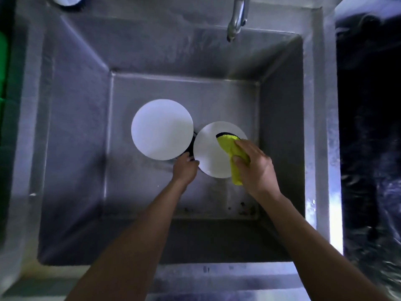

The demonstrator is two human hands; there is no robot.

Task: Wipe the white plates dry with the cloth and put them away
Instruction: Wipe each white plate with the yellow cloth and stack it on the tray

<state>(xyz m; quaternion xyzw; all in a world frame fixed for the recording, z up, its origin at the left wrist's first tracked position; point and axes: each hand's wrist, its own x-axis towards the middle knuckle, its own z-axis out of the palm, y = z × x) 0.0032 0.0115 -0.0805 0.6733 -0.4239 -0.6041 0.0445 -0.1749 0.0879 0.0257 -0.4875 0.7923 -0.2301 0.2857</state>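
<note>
Two white plates are down in a deep steel sink. The left plate lies on the sink floor with nothing on it. The right plate is gripped at its left rim by my left hand. My right hand grips a yellow cloth and presses it onto the right half of that plate. The cloth hangs past the plate's lower edge. A dark shape shows between the two plates, mostly hidden by them.
A steel tap hangs over the back of the sink. A white round object sits on the rim at the back left. Something green stands at the far left edge. Dark specks lie near the sink's front wall.
</note>
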